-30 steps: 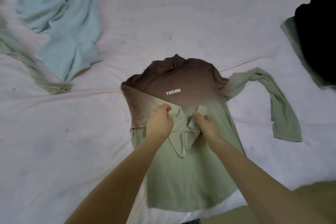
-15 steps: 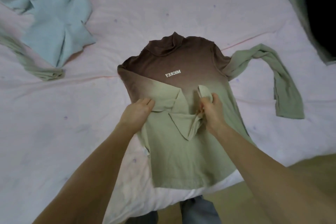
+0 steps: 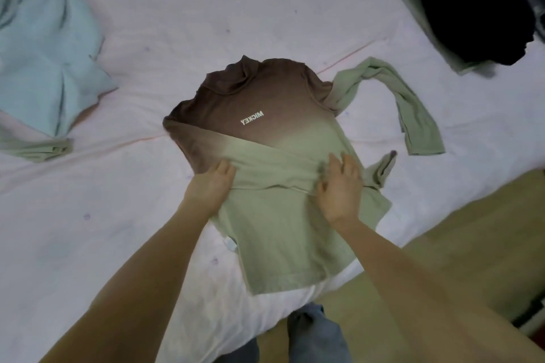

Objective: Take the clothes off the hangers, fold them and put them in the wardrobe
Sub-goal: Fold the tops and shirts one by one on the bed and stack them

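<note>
Nearest: jeans-clad legs (image 3: pixel 315 336) at bed (image 3: pixel 265 3) edge. Both forearms reaching over brown-to-green top (image 3: pixel 283 233), laid flat on bed, "MICKEY" print facing away. Left hand (image 3: pixel 212 183) pressing folded-over sleeve (image 3: pixel 274 168), fingers relaxed, flat on cloth. Right hand (image 3: pixel 340 186) spread on same sleeve, fingers released; possibly pinching a fold, blur prevents certainty. Other sleeve (image 3: pixel 413 109) trailing right. Farther: pale blue garment (image 3: pixel 50 62) left, dark clothes pile (image 3: pixel 472 6) right.

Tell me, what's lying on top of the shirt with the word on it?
One sleeve is folded across the shirt, and the left hand and right hand rest on it. The cloth beneath the sleeve and hands is hidden.
</note>
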Action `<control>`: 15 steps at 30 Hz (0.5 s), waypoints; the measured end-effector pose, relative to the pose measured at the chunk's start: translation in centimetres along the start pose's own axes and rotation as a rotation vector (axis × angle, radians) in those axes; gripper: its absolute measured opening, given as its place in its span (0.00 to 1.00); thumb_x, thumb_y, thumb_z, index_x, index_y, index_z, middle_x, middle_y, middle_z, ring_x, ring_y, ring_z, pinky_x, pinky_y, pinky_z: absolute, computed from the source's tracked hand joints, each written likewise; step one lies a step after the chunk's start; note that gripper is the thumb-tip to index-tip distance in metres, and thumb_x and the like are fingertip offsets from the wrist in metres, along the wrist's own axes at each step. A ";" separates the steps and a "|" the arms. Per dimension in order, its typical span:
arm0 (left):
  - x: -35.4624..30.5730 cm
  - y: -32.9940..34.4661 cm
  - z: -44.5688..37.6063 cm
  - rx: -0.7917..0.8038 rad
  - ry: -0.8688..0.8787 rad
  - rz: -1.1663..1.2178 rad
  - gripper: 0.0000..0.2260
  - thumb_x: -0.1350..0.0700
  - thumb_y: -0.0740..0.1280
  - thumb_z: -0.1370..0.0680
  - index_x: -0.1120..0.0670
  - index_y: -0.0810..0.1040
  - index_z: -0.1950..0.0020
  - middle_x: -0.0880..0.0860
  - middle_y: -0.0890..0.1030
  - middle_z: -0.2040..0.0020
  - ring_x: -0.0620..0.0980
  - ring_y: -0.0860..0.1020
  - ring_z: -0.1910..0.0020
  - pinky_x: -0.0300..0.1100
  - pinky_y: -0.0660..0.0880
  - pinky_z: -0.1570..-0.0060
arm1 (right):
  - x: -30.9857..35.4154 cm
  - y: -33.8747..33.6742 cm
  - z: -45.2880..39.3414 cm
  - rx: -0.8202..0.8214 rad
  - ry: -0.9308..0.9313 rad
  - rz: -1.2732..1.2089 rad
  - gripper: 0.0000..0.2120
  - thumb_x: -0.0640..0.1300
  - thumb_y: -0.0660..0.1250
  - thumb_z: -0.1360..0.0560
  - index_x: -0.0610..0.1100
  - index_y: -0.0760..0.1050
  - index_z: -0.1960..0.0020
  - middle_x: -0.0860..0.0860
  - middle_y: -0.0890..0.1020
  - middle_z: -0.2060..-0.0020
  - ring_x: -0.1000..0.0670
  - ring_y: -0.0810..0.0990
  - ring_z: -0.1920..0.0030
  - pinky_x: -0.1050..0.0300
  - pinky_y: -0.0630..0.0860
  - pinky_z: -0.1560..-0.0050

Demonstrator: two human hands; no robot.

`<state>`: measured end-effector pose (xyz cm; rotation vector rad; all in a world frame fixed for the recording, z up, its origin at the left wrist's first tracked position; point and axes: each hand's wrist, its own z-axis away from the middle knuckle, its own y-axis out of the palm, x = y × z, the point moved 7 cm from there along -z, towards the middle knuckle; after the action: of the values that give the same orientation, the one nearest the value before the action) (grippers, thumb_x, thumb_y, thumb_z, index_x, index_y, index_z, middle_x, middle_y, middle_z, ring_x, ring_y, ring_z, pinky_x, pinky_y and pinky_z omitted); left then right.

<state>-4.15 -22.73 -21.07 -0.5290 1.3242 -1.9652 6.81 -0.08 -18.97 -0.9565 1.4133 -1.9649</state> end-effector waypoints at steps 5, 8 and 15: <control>0.4 0.8 -0.3 -0.024 0.032 0.109 0.13 0.65 0.64 0.23 0.61 0.73 0.38 0.59 0.74 0.37 0.58 0.78 0.45 0.49 0.74 0.60 | 7.6 4.8 1.2 0.151 -0.508 0.156 0.19 0.37 0.70 0.36 0.40 0.73 0.46 0.42 0.76 0.48 0.39 0.75 0.48 0.48 0.70 0.48; 1.1 1.1 -0.7 0.016 -0.009 0.196 0.14 0.61 0.59 0.20 0.61 0.69 0.34 0.58 0.71 0.33 0.58 0.76 0.41 0.48 0.70 0.53 | 7.3 5.0 1.5 0.082 -0.486 0.269 0.19 0.32 0.66 0.40 0.40 0.73 0.49 0.43 0.76 0.53 0.41 0.76 0.53 0.49 0.72 0.53; 2.0 1.8 -0.4 0.062 0.028 0.186 0.18 0.59 0.58 0.19 0.60 0.67 0.29 0.55 0.61 0.23 0.57 0.71 0.33 0.50 0.73 0.46 | 5.2 3.8 1.1 0.032 -0.500 0.415 0.14 0.32 0.62 0.36 0.40 0.75 0.52 0.42 0.76 0.53 0.41 0.76 0.55 0.48 0.73 0.58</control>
<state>-5.14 -24.36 -22.95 -0.3369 1.2772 -1.8596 4.54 -5.85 -21.17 -0.9615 1.1700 -1.3256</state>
